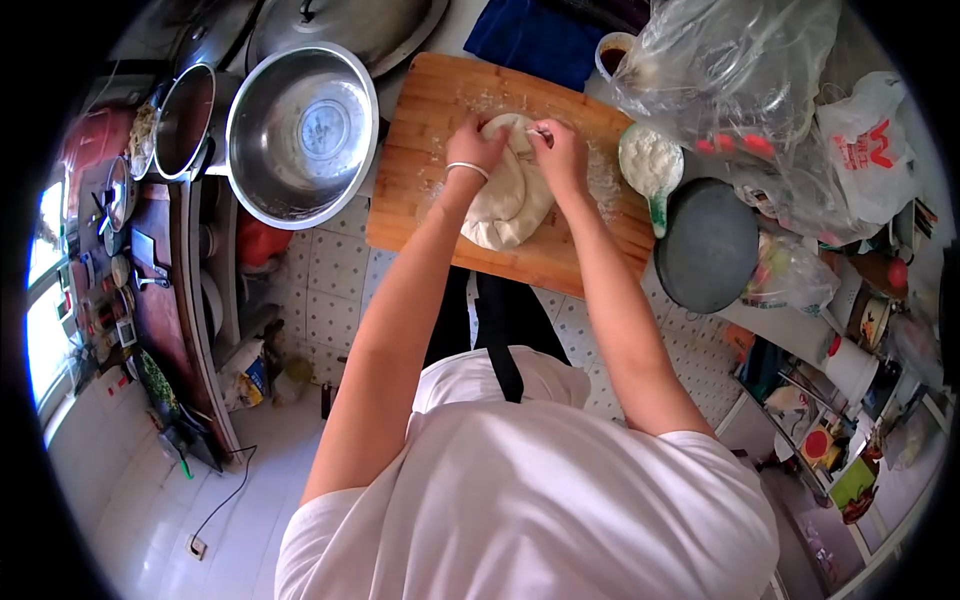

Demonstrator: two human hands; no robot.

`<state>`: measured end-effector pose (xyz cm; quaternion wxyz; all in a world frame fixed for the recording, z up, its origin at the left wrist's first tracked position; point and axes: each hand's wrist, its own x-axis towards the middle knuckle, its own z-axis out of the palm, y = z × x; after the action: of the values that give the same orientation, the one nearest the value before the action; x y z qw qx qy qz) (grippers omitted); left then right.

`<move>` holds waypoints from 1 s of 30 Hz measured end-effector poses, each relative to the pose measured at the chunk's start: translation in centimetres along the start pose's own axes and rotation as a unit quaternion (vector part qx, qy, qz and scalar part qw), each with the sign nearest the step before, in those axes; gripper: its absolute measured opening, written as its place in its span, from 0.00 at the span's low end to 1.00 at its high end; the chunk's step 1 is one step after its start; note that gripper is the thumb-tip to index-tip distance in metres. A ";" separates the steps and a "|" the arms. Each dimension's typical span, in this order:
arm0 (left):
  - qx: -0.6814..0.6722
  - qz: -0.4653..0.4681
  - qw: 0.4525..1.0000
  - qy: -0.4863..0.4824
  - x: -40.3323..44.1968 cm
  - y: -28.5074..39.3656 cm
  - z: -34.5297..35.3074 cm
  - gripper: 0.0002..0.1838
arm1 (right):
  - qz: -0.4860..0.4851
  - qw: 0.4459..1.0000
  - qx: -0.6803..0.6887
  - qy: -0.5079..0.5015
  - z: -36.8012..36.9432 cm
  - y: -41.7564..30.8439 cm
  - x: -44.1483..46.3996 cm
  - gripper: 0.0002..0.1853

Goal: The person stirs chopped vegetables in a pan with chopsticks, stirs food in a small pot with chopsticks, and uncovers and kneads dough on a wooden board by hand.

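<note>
A pale, folded lump of dough [508, 208] lies on a floured wooden board [420, 215]. My left hand [476, 152], with a white band at the wrist, grips the dough's upper left edge; its fingertips are partly hidden. At the upper right of the dough, my right hand [562, 158] is closed in a pinch, thumb against fingers, at the dough's edge. Folds run down the middle of the lump between both hands. To the right of the board's top, a green-handled scoop [650, 162] holds white flour.
Left of the board stands a large steel bowl [302, 135], with a pot [186, 120] beyond it. A big lid [345, 30] lies behind. On the right are a dark round pan [707, 245] and clear plastic bags [730, 70]. A small cup [613, 52] holds dark liquid near a blue cloth [535, 42].
</note>
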<state>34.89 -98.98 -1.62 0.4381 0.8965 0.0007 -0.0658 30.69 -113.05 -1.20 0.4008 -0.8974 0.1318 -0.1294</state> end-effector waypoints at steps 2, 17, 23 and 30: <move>-0.085 -0.064 0.992 -0.068 0.6 -0.4 -0.3 0.20 | 0.063 0.995 0.034 -0.068 -0.4 0.6 0.5 0.06; -0.076 -0.107 0.989 -0.067 0.5 -1.0 -0.4 0.18 | -0.049 0.994 -0.059 -0.072 0.4 -2.8 1.4 0.08; -0.076 -0.109 0.989 -0.067 0.3 -0.8 -0.6 0.17 | -0.006 0.999 0.008 -0.048 0.9 -2.3 1.2 0.08; -0.081 -0.083 0.993 -0.035 0.1 -1.1 -0.2 0.18 | 0.048 0.993 0.080 -0.067 0.1 -1.8 1.0 0.08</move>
<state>34.90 -98.20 -2.37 0.5020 0.8521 0.0648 -0.1332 31.86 -112.14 0.23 0.4849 -0.8618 0.1365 -0.0599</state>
